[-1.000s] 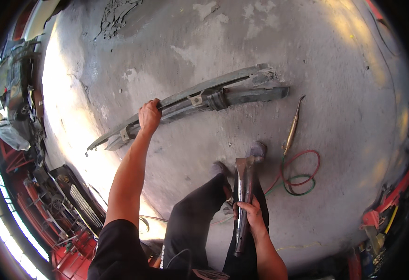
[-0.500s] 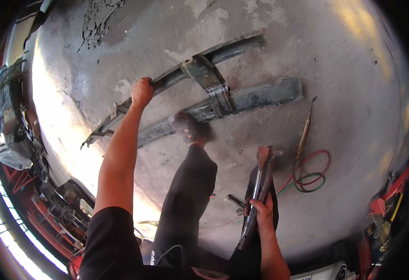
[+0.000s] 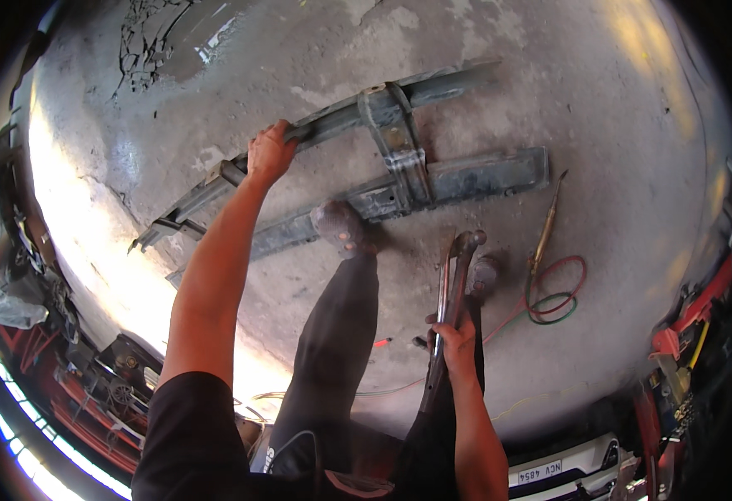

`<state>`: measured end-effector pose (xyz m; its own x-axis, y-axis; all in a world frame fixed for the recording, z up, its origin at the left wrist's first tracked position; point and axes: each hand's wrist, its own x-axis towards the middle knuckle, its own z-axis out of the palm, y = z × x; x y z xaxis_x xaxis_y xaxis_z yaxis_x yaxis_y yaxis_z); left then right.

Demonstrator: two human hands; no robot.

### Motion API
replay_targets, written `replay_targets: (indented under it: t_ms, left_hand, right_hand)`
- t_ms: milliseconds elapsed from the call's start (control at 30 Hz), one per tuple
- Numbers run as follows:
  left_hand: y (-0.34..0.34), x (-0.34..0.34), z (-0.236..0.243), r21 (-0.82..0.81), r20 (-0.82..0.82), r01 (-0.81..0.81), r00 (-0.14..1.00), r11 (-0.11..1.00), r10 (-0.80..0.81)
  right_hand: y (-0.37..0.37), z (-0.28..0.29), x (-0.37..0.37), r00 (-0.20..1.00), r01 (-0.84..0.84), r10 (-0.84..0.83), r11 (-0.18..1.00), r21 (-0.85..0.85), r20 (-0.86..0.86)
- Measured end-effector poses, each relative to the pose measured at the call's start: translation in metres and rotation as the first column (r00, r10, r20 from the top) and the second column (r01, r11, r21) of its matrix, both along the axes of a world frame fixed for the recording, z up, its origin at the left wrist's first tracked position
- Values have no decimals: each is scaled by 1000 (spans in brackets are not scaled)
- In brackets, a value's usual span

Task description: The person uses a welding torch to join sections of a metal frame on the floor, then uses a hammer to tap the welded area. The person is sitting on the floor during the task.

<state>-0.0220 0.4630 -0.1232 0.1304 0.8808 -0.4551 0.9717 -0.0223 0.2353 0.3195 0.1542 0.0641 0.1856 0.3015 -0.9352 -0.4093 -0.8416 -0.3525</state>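
A dark metal vehicle frame [image 3: 395, 159], with two long rails joined by a crosswise bracket, lies on the concrete floor. My left hand [image 3: 271, 153] is closed around its far rail, left of the bracket. My left foot, in a grey shoe [image 3: 338, 224], rests on or against the near rail. My right hand [image 3: 456, 338] is closed around a hammer [image 3: 459, 271] and a shiny metal bar [image 3: 444, 292] held side by side, heads pointing away from me. The bar's far end, seen edge-on, appears flat. The hand hides part of both handles.
A gas torch [image 3: 544, 234] with a brass-coloured handle lies to the right, its red and green hoses [image 3: 581, 288] looped on the floor. Car parts [image 3: 120, 376] crowd the left edge. A red metal stand [image 3: 691, 313] stands at right, and a white car bumper [image 3: 566, 472] is behind me.
The frame has shifted slightly right in view, with my left hand still on it. The hammer and bar have turned in my right hand, showing the bar's flat end edge-on.
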Motion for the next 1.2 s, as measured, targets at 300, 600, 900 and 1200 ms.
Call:
replay_targets:
  t_ms: [300, 600, 900, 1200]
  left_hand:
    - [-11, 27, 41, -86, -120, -61, 992, 994, 50]
    - [-3, 26, 43, -199, -94, -58, 995, 978, 40]
    - [-10, 19, 56, -152, -130, -78, 990, 985, 58]
    - [-106, 197, 131, -320, 518, 115, 853, 940, 72]
  right_hand:
    - [37, 77, -19, 997, -23, 26, 999, -30, 79]
    - [73, 106, -21, 998, -18, 19, 1000, -7, 64]
    - [144, 16, 32, 931, -343, 345, 939, -39, 123]
    - [167, -57, 75, 963, -267, 268, 960, -83, -5]
